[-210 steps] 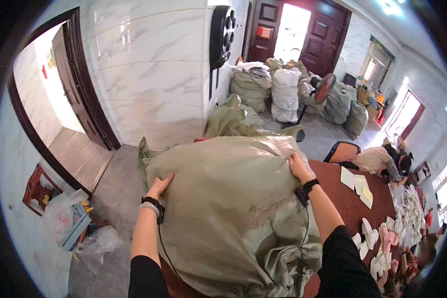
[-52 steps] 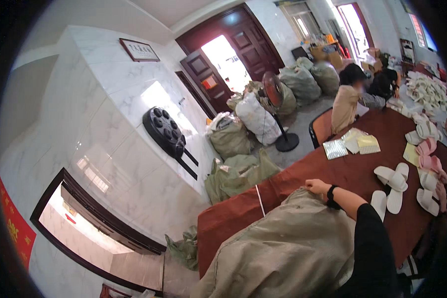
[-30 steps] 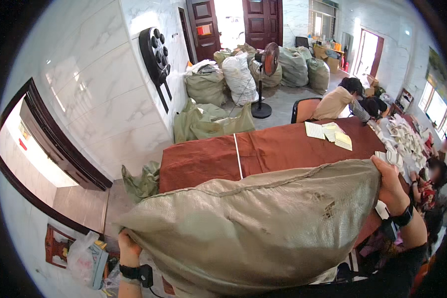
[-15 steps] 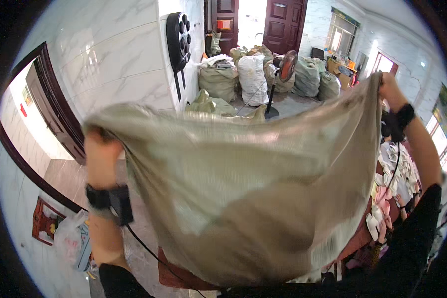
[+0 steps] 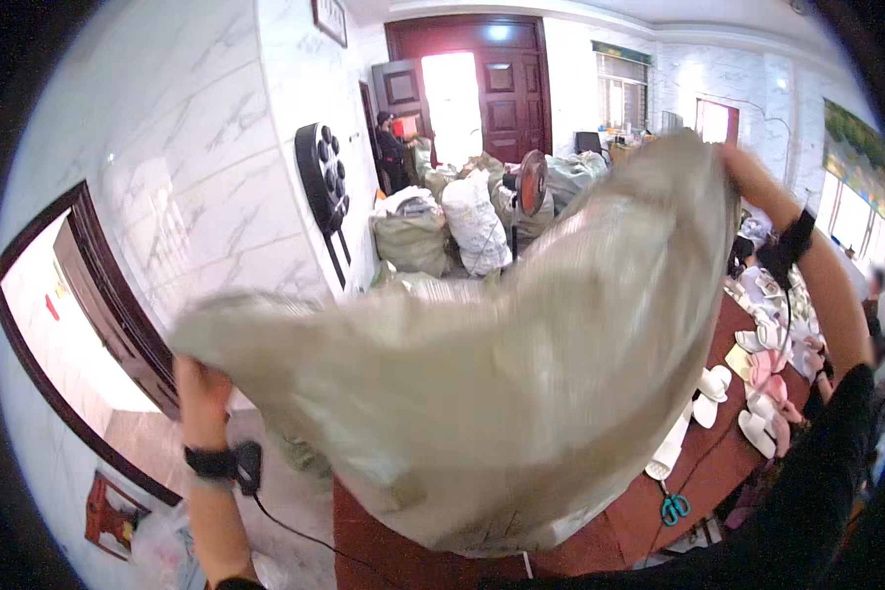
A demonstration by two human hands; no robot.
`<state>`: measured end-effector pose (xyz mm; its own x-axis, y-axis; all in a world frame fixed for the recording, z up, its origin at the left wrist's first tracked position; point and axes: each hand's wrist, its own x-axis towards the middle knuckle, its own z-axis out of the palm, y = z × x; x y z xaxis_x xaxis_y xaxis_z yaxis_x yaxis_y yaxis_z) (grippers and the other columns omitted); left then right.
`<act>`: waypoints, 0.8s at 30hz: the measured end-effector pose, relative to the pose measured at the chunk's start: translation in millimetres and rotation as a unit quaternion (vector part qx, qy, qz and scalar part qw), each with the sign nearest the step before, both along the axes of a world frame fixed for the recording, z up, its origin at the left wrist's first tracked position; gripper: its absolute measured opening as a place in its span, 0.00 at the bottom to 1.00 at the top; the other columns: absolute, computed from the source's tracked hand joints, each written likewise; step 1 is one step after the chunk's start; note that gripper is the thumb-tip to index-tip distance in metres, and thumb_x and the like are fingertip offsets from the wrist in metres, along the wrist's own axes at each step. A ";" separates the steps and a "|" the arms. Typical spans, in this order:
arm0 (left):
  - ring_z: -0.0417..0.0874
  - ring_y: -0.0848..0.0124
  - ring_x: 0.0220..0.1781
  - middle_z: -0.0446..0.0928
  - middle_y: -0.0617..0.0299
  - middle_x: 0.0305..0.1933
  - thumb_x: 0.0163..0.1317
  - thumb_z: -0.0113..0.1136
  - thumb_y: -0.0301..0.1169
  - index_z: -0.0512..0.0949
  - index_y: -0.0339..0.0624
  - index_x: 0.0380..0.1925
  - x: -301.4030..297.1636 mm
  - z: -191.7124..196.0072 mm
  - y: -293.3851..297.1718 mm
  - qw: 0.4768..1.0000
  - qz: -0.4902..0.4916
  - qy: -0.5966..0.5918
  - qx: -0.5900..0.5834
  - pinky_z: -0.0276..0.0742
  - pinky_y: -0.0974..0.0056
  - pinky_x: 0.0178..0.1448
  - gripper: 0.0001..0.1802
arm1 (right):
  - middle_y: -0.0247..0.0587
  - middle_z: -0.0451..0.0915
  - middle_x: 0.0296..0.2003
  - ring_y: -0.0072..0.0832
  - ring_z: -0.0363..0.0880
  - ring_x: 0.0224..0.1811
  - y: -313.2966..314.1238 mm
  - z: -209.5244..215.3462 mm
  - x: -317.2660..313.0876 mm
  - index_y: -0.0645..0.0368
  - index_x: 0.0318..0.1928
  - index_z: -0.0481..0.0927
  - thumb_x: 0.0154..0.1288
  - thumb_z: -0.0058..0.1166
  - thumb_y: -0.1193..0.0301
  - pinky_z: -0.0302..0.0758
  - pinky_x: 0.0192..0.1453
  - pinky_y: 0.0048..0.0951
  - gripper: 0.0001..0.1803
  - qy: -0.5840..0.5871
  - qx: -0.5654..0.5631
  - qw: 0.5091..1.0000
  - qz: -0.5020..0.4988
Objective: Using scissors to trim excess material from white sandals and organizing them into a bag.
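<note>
A big grey-green woven sack (image 5: 482,413) is stretched out in front of me, blurred by motion, its lower part bulging over the table. My left hand (image 5: 205,393) is closed on its left corner, the fingers partly tucked under the cloth. On the other side, my right hand (image 5: 755,185) grips the right upper corner, which is higher; the sack hides some of its fingers. Both wrists wear black bands with small devices and cables. Below the sack lies the reddish-brown tabletop (image 5: 610,536), much of it covered from view.
Teal-handled scissors (image 5: 675,508) and white slipper-like pieces (image 5: 710,393) lie on the table's right part. Other people's hands (image 5: 792,418) work there among pink and white pieces. Behind stand full sacks (image 5: 410,241), a fan (image 5: 532,185) and a person in black (image 5: 391,152).
My view has tilted upward. The sack has swung and billowed, its right side higher and rounder, uncovering scissors and white pieces on the table. Both hands still hold its corners.
</note>
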<state>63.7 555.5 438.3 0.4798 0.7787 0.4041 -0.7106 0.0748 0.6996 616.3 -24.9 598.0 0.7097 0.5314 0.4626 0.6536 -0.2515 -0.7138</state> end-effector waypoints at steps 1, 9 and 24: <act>0.75 0.65 0.53 0.75 0.60 0.51 0.67 0.45 0.38 0.72 0.42 0.50 -10.3 -36.6 -5.3 0.998 0.027 0.041 -0.040 0.72 0.59 0.57 0.17 | 0.38 0.76 0.49 0.25 0.74 0.48 17.1 -33.7 -55.9 0.61 0.50 0.76 0.68 0.41 0.56 0.70 0.55 0.30 0.23 0.141 -0.030 0.989 0.041; 0.76 0.67 0.52 0.76 0.63 0.50 0.60 0.54 0.50 0.71 0.44 0.52 -23.5 -68.7 -55.9 0.929 -0.014 0.369 0.030 0.75 0.57 0.51 0.27 | 0.50 0.77 0.49 0.35 0.77 0.48 -91.4 -192.3 -63.0 0.67 0.55 0.70 0.51 0.60 0.45 0.71 0.54 0.32 0.41 0.079 -0.473 0.877 -0.023; 0.73 0.61 0.56 0.71 0.53 0.57 0.63 0.49 0.35 0.66 0.39 0.59 -19.1 -127.8 -106.9 0.928 0.001 0.371 -0.043 0.71 0.58 0.56 0.25 | 0.52 0.80 0.39 0.37 0.78 0.41 5.1 -187.2 -163.7 0.66 0.44 0.78 0.67 0.41 0.47 0.72 0.48 0.37 0.31 0.128 -0.356 0.895 0.237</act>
<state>44.6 448.6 310.5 0.5991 0.7943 -0.1007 -0.0356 0.1521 0.9877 452.6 -19.8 410.8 0.3607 0.8961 -0.2585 0.6453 -0.4399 -0.6245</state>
